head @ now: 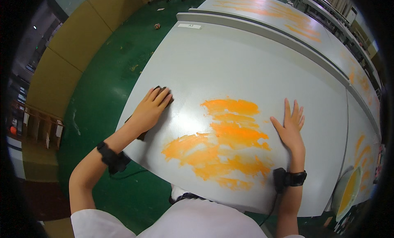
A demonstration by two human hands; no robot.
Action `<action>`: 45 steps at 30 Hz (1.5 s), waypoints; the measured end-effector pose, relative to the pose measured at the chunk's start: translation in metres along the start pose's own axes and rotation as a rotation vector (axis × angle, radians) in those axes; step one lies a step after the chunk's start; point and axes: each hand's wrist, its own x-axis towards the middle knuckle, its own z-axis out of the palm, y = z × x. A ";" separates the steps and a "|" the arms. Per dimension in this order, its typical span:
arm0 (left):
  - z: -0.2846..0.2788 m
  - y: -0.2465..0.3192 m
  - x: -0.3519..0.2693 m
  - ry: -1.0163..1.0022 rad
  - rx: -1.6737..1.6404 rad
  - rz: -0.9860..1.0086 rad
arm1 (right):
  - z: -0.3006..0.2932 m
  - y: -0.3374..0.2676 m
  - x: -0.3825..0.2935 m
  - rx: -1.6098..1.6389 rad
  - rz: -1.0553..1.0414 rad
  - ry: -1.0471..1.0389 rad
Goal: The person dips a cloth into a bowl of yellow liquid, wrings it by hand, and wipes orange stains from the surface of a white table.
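My left hand grips a dark cloth or pad and presses it on the white tabletop, near the left edge. Most of that dark thing is hidden under the palm. My right hand rests on the same surface, holding nothing, with its fingers apart. Between the hands lie broad orange paint smears, with thinner streaks towards my body. The right fingertips point away from me, just right of the smears.
A grey raised strip borders the table's far side; a second paint-smeared table lies beyond. A bowl of orange liquid stands at the lower right. Tan panels flank the green floor. Cabled devices are strapped to both wrists.
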 end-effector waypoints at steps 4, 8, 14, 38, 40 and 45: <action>0.021 -0.031 -0.022 0.197 -0.295 -0.187 | -0.002 -0.001 -0.001 0.005 -0.004 0.003; 0.041 -0.077 0.018 0.291 -0.459 -0.378 | -0.004 -0.002 -0.002 0.004 0.005 -0.015; 0.034 -0.093 0.069 0.249 -0.592 -0.321 | -0.006 -0.005 -0.001 0.019 -0.005 0.008; 0.047 -0.100 0.108 0.377 -0.699 -0.330 | -0.005 -0.005 -0.002 0.009 -0.001 -0.007; 0.042 -0.077 0.124 0.384 -0.665 -0.190 | -0.006 -0.005 -0.001 0.008 0.001 -0.004; 0.011 0.010 0.092 0.187 -0.878 0.115 | -0.007 -0.007 -0.002 0.022 0.003 0.004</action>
